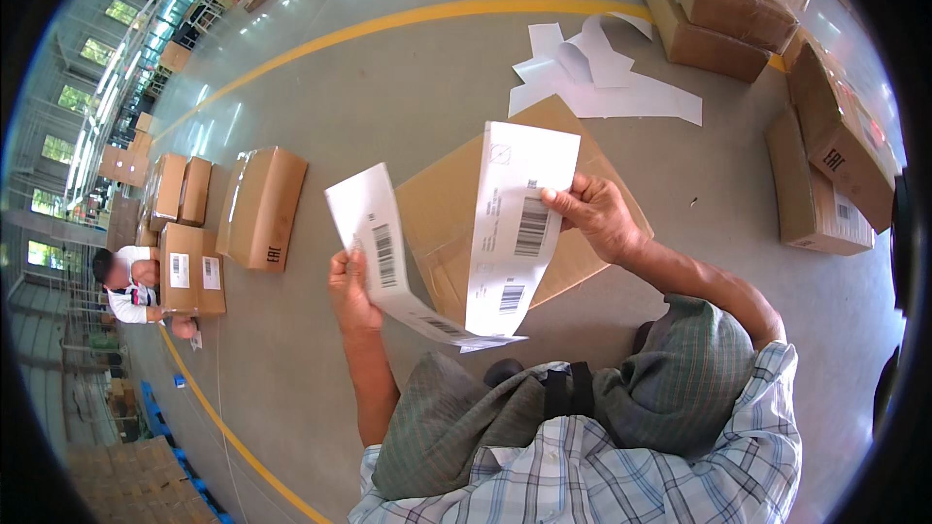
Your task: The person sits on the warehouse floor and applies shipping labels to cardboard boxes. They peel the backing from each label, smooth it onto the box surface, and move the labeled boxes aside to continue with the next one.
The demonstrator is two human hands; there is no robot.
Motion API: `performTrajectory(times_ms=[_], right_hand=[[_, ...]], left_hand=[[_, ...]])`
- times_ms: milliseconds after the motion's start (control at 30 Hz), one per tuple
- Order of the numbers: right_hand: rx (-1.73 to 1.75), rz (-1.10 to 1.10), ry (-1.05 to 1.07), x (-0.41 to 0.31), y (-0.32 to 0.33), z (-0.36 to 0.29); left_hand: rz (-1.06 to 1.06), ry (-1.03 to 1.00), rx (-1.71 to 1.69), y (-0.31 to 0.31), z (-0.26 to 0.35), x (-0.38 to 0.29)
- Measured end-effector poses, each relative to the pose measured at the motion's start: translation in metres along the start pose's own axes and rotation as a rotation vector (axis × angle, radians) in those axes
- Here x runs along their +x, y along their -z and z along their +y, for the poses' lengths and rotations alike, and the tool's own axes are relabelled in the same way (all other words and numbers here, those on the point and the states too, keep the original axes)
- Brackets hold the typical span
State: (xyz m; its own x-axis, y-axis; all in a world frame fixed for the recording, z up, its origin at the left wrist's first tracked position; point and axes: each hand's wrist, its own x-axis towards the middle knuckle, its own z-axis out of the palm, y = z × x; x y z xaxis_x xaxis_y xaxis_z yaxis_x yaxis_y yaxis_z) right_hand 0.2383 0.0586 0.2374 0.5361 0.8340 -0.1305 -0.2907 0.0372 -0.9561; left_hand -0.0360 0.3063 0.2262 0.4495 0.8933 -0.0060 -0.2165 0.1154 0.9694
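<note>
A folded strip of white barcode labels (510, 218) spans the space between my two hands. My left hand (354, 291) grips its left end, thumb on the printed face. Near the top of the taller right panel, my right hand (597, 215) pinches the edge between thumb and fingers. The strip sags into a fold low in the middle, in front of my knees. Behind and below it, a cardboard box (444, 233) rests on the floor, its near face partly hidden by the labels. Clear tape crosses that box.
White backing paper (604, 94) lies in curled pieces beyond the box. Stacked cartons (728, 22) stand at upper right, and more cartons (837, 153) on the right. To the left is a taped carton (262, 211); a person (135, 284) crouches by a labelled carton (191, 269). A yellow line (437, 14) marks the floor.
</note>
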Motion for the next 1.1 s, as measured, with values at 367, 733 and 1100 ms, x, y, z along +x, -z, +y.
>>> performTrajectory(times_ms=[367, 733, 1100], right_hand=[[0.263, 0.178, 0.041, 0.005, 0.012, 0.011], [0.382, 0.212, 0.036, 0.009, 0.019, 0.016], [0.579, 0.278, 0.137, 0.024, 0.054, 0.016]], left_hand=[[0.144, 0.086, 0.898, 0.182, 0.054, 0.034], [0.211, -0.208, 1.133, 0.172, -0.059, 0.057], [-1.098, 0.542, 0.259, -0.034, -0.079, -0.046]])
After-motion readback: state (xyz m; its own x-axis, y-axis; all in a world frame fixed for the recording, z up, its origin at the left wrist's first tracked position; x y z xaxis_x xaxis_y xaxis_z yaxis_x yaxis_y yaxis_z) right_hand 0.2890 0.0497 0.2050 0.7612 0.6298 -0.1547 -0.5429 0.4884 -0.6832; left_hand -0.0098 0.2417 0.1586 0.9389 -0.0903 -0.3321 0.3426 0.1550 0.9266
